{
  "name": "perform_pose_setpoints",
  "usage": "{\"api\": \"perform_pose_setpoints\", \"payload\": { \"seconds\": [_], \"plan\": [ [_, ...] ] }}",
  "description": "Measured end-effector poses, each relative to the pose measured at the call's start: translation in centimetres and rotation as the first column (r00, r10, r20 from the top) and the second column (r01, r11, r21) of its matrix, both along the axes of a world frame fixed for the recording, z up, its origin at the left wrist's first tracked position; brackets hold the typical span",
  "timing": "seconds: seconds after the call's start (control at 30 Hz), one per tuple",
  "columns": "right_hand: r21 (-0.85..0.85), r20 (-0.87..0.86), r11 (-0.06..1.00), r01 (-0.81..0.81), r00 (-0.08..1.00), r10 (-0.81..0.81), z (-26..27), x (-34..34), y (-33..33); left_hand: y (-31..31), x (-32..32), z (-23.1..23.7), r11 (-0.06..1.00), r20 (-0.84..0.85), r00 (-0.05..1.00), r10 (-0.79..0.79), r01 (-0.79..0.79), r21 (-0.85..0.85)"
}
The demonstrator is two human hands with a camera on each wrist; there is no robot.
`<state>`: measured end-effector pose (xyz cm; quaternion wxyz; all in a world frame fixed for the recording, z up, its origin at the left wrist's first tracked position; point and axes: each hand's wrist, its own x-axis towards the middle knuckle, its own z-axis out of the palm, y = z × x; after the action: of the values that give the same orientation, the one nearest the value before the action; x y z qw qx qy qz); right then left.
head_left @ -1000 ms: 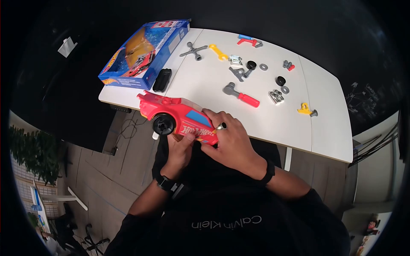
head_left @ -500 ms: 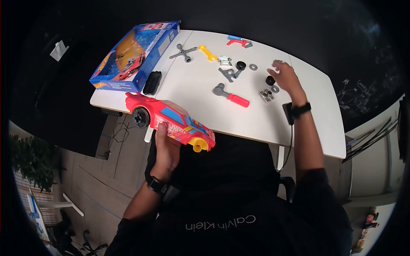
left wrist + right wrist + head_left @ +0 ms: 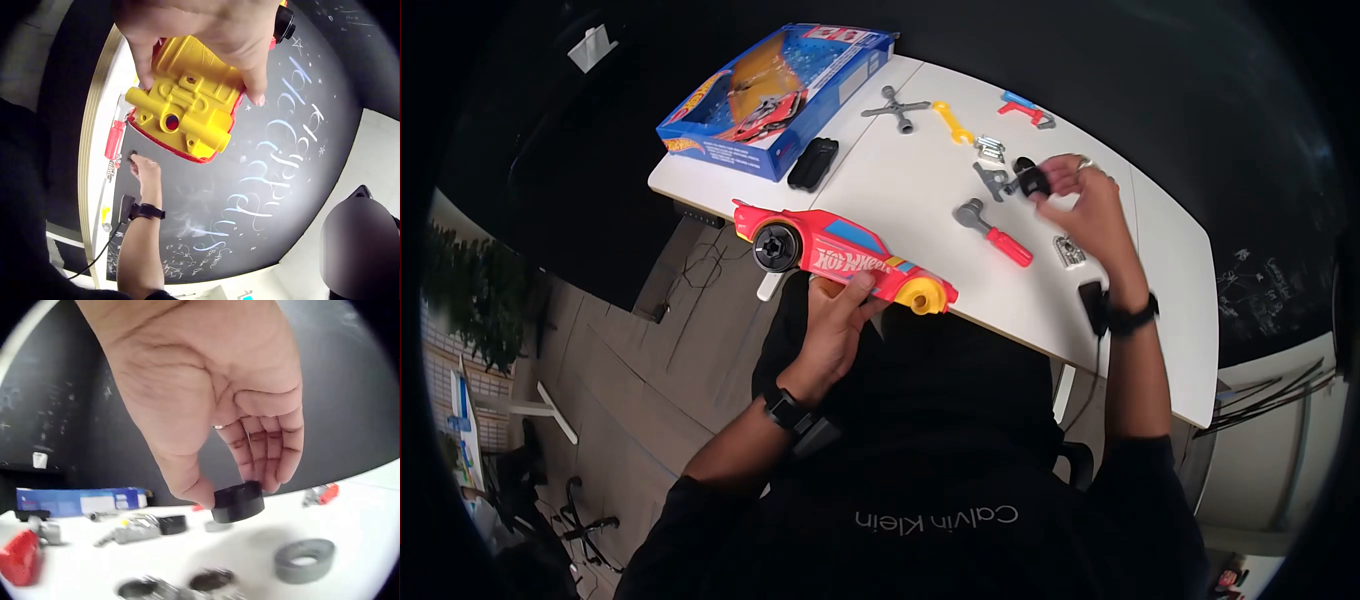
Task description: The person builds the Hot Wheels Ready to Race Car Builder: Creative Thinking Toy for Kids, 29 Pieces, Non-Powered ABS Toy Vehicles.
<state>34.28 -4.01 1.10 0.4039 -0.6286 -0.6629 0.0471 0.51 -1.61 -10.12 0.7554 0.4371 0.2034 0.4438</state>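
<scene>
A red toy car (image 3: 850, 255) is gripped around its underside by my left hand (image 3: 837, 325), just off the table's front edge. One black wheel (image 3: 777, 247) is on the car's rear, while the front shows a bare yellow hub (image 3: 922, 294). From the left wrist view, the yellow underside (image 3: 181, 103) lies between the thumb and fingers of my left hand (image 3: 206, 31). Over the table, my right hand (image 3: 1095, 215) pinches a loose black wheel (image 3: 1033, 182). That wheel (image 3: 238, 502) is held between thumb and fingertips of my right hand (image 3: 212, 394), above the tabletop.
A blue toy box (image 3: 775, 100) and black tray (image 3: 813, 164) are at the table's left. Around the middle lie a grey cross wrench (image 3: 894, 110), yellow wrench (image 3: 952, 123), red-handled hammer (image 3: 1009, 246) and metallic pieces (image 3: 1068, 252). A grey ring (image 3: 304, 561) shows in the right wrist view.
My right hand left the car, reached over the table and picked up a black wheel. The car stays in my left hand, its front now uncovered.
</scene>
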Motion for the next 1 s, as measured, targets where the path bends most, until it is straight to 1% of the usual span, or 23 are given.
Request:
{"api": "perform_pose_setpoints", "payload": {
  "seconds": [0.07, 0.1, 0.13, 0.2, 0.23, 0.27, 0.33, 0.4, 0.43, 0.47, 0.5, 0.53, 0.6, 0.67, 0.73, 0.77, 0.8, 0.83, 0.87, 0.9, 0.93, 1.0],
  "plan": [
    [0.012, 0.018, 0.963, -0.269, 0.963, 0.269, 2.1, -7.3, -3.1, 0.0, 0.2, -0.2, 0.997, -0.045, 0.996, 0.071, -0.073, -0.029],
    [-0.018, 0.016, 0.959, -0.284, 0.959, 0.284, 2.7, -10.2, -4.6, -0.3, 0.4, 0.3, 0.994, -0.055, 0.993, 0.103, -0.105, -0.040],
    [-0.047, 0.013, 0.954, -0.296, 0.955, 0.297, 2.9, -12.4, -5.6, -0.4, 0.3, 0.6, 0.994, -0.058, 0.993, 0.104, -0.106, -0.039],
    [-0.079, 0.069, 0.953, -0.292, 0.952, 0.298, 1.7, -14.2, -6.1, -0.4, 0.3, 0.8, 0.987, -0.080, 0.988, 0.136, -0.142, -0.071],
    [-0.116, 0.001, 0.943, -0.313, 0.949, 0.315, 1.4, -14.7, -6.2, -0.5, 0.3, 0.8, 0.988, -0.082, 0.987, 0.135, -0.141, -0.068],
    [-0.114, 0.001, 0.943, -0.312, 0.949, 0.315, 1.2, -14.9, -6.1, -0.5, 0.4, 0.9, 0.985, -0.071, 0.988, 0.140, -0.146, -0.091],
    [-0.120, 0.075, 0.958, -0.260, 0.960, 0.270, 1.1, -15.3, -6.1, -0.5, 0.5, 0.9, 0.982, -0.058, 0.988, 0.143, -0.149, -0.113],
    [-0.118, 0.091, 0.960, -0.253, 0.960, 0.264, 0.9, -15.7, -6.1, -0.4, 0.6, 0.9, 0.990, 0.006, 0.994, 0.112, -0.112, -0.083],
    [-0.119, 0.106, 0.962, -0.247, 0.960, 0.260, 0.8, -15.7, -6.2, -0.4, 0.8, 0.9, 0.992, 0.011, 0.995, 0.103, -0.102, -0.080],
    [-0.117, 0.111, 0.965, -0.236, 0.962, 0.249, 0.5, -15.6, -6.1, -0.4, 0.8, 0.9, 0.984, 0.067, 0.988, 0.137, -0.127, -0.125],
    [-0.081, 0.133, 0.966, -0.246, 0.958, 0.255, 0.1, -15.5, -6.0, -0.4, 0.8, 0.9, 0.973, 0.122, 0.978, 0.171, -0.149, -0.174],
    [-0.048, 0.153, 0.965, -0.257, 0.953, 0.261, -0.2, -15.2, -6.0, -0.4, 0.9, 0.9, 0.975, 0.126, 0.979, 0.160, -0.136, -0.175],
    [-0.057, 0.168, 0.967, -0.247, 0.953, 0.253, -0.1, -14.7, -6.2, -0.3, 0.8, 0.8, 0.984, 0.122, 0.983, 0.141, -0.125, -0.125],
    [-0.081, 0.120, 0.950, -0.302, 0.943, 0.310, 0.8, -13.9, -6.6, -0.3, 1.0, 0.9, 0.985, 0.150, 0.981, 0.121, -0.100, -0.141],
    [-0.074, 0.083, 0.971, -0.225, 0.969, 0.231, 1.7, -11.3, -6.6, -0.1, 1.0, 0.7, 0.990, 0.124, 0.988, 0.094, -0.080, -0.112],
    [0.019, 0.103, 0.995, -0.099, 0.990, 0.097, 0.8, -8.8, -6.1, 0.0, 1.0, 0.5, 0.991, 0.127, 0.988, 0.090, -0.076, -0.113],
    [0.038, 0.151, 0.999, -0.018, 0.988, 0.012, 0.5, -5.0, -5.5, 0.1, 0.9, 0.3, 0.995, 0.079, 0.995, 0.063, -0.056, -0.084],
    [-0.102, 0.236, 0.974, 0.201, 0.956, -0.173, 1.0, -2.1, -5.5, 0.1, 0.9, 0.1, 0.998, 0.030, 0.999, 0.036, -0.034, -0.056],
    [-0.108, 0.312, 0.939, 0.327, 0.908, -0.280, 0.0, 1.7, -5.4, 0.0, 1.0, 0.2, 0.998, 0.035, 0.999, 0.031, -0.029, -0.056],
    [-0.157, 0.373, 0.900, 0.405, 0.869, -0.326, -0.8, 5.1, -5.6, -0.2, 1.1, 0.5, 0.998, 0.040, 0.999, 0.015, -0.013, -0.055],
    [-0.257, 0.435, 0.826, 0.501, 0.824, -0.364, -1.9, 8.0, -5.6, -0.2, 1.2, 0.7, 0.999, 0.046, 0.999, -0.001, 0.003, -0.053],
    [-0.294, 0.452, 0.843, 0.451, 0.842, -0.294, -4.7, 12.3, -5.7, -0.3, 1.3, 0.6, 0.998, 0.048, 0.998, -0.030, 0.033, -0.048]
  ]
}}
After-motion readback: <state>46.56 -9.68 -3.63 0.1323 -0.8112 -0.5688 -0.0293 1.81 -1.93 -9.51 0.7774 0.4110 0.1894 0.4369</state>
